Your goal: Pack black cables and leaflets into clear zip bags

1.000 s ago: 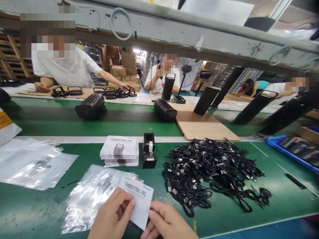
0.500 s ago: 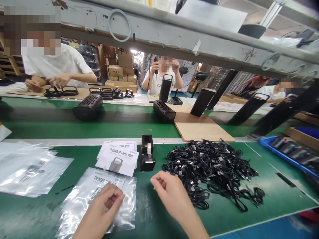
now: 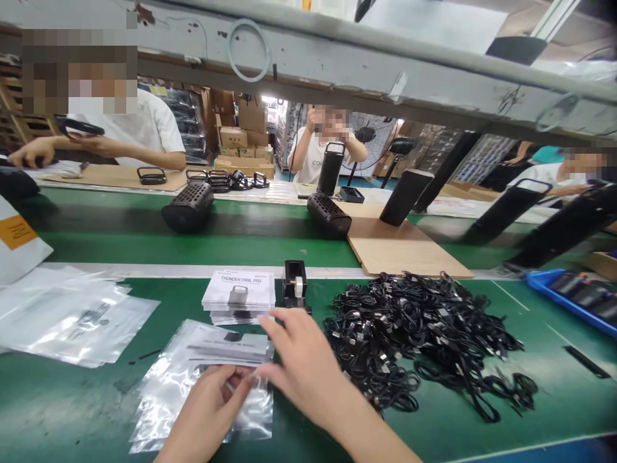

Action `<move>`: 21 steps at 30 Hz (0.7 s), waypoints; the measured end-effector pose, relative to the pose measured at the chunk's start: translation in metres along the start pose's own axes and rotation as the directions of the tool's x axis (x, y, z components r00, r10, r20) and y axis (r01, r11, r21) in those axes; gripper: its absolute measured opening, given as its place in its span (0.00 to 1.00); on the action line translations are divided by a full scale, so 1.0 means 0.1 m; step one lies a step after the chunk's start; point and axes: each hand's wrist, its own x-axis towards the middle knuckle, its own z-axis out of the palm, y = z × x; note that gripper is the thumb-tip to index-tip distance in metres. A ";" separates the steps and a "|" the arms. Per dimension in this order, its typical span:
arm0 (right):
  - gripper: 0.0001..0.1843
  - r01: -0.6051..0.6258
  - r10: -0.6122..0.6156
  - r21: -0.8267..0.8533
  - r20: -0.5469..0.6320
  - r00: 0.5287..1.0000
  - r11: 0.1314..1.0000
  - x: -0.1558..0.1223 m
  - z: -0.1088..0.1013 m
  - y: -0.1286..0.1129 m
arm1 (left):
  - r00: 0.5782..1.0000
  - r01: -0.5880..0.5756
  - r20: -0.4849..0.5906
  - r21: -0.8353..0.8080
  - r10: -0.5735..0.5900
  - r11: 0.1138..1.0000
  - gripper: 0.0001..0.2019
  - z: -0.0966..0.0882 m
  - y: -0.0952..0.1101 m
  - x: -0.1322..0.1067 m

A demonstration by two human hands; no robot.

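My left hand (image 3: 212, 405) is closed in a pinch on the near edge of a clear plastic bag (image 3: 193, 379) that lies on the green table with a printed booklet (image 3: 229, 344) at its mouth. My right hand (image 3: 299, 363) lies over the bag's right side, fingers stretched toward the booklet and the stack of manuals (image 3: 240, 296) behind it. A black tape dispenser (image 3: 295, 289) stands just beyond my right hand. To the right spreads a heap of black coiled cables (image 3: 419, 334).
More clear bags (image 3: 72, 315) lie at the left. Behind runs a green conveyor with black perforated speakers (image 3: 189, 207) and a brown board (image 3: 405, 247). A blue tray (image 3: 573, 299) sits at the right. Other people work across the belt.
My right hand has swung left from beside the cables to the bag's opening. The booklet now lies flatter at the bag's mouth. The person opposite has raised a black part.
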 end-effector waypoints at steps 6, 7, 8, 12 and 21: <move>0.19 0.170 -0.132 -0.146 0.242 0.961 0.975 0.16 0.38 -0.26 | 0.998 -0.054 -0.043 0.020 0.054 0.998 0.10 0.00 0.01 -0.01; 0.12 0.168 -0.119 -0.150 0.286 0.951 0.974 0.20 0.36 -0.24 | 0.997 -0.065 -0.043 0.000 0.065 0.998 0.10 -0.01 0.02 -0.01; 0.08 0.155 -0.102 -0.148 0.316 0.943 0.977 0.25 0.33 -0.21 | 0.997 -0.078 -0.029 -0.023 0.077 0.997 0.10 -0.02 0.03 -0.01; 0.10 -0.016 0.015 0.001 0.241 0.970 1.000 0.61 0.06 0.01 | 0.995 -0.087 0.036 -0.101 0.091 0.991 0.11 -0.05 0.08 -0.03; 0.29 -0.072 0.081 -0.051 0.209 0.975 0.996 1.19 0.26 0.23 | 0.994 -0.069 0.075 -0.122 0.079 0.990 0.12 -0.04 0.06 -0.06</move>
